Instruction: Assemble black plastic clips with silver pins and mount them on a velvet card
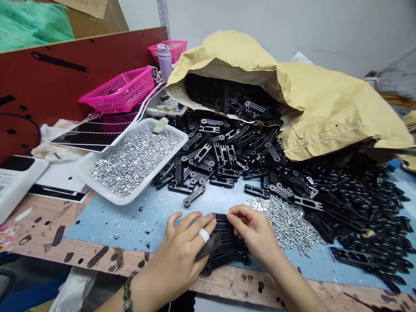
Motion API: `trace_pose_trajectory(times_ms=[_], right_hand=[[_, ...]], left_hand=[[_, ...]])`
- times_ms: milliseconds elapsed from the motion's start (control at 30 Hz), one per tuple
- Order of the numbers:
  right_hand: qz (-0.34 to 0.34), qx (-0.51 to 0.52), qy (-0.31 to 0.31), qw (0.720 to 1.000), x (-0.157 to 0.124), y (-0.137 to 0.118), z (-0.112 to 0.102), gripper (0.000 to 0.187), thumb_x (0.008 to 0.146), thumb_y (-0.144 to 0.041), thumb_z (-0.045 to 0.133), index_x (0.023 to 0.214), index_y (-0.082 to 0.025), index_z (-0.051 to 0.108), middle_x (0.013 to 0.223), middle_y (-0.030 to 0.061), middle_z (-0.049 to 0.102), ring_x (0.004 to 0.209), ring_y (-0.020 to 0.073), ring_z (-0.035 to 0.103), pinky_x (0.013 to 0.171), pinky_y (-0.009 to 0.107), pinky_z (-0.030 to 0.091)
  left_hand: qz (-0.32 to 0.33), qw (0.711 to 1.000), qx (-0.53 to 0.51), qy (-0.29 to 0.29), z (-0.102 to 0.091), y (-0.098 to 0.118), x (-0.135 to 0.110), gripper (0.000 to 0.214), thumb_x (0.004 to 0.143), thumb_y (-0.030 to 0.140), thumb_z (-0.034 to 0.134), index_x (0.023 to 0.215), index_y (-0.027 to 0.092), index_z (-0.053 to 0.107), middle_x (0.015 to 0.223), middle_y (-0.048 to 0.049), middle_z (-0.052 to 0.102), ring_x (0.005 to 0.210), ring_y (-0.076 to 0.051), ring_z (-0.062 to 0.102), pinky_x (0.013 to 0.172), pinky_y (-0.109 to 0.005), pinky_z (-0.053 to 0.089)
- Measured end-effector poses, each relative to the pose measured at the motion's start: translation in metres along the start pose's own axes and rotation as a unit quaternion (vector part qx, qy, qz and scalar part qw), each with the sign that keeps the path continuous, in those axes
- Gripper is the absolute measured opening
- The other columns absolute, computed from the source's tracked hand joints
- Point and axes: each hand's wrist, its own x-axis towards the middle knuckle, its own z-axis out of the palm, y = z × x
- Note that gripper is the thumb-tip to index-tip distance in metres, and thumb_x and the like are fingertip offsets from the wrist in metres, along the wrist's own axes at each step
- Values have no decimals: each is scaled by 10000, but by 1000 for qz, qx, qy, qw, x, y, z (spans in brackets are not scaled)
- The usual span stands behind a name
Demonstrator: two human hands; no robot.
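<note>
1. Stack of black slotted bars [225, 248], fanned out on a speckled pale blue mat [139, 225], is held between two bare hands near the front of a scarred wooden bench [39, 229].
2. Left hand [182, 253], fitted with a green bead bracelet [128, 291] and a white finger wrap [204, 235], is closed around the stack's left side, with the fingers [191, 225] curled over it and one tilted bar pressed beneath.
3. Right hand [255, 229] is nearly closed, with the fingertips [231, 212] pinched on the stack's far top edge.
4. Bars are laid with their long axes running roughly across the view; the stack is set between both hands, and more of it is covered by the left.
5. Loose silver screws [286, 223] are heaped just beside the right hand. Black slotted brackets [214, 151] are spilled from a tan kraft-paper sack [328, 104]. Silver nuts [133, 160] are held in a white plastic tray [113, 199], and a pink mesh basket [118, 91] is set behind it.
</note>
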Motion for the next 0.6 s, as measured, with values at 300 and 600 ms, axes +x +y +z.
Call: trace_pose_trajectory(times_ms=[300,600], right_hand=[[-16,-166,25,986,3,-8,-3,127,779,-248,577,846,-227,472,570,-54,506,508,152,493,499,253,343],[-156,-68,73,983,-57,-24,-22,99,938,-369,398,928,-285,450,751,23,571,625,191,569,586,317,470]], left_hand=[[-31,999,-36,7,2,11,17,472,876,204,525,1342,213,449,1211,-87,593,1145,-284,474,1015,-543,225],[-46,991,-119,-43,-5,10,6,963,793,485,640,1501,199,54,1555,-139,109,1407,-337,140,1100,-533,288]])
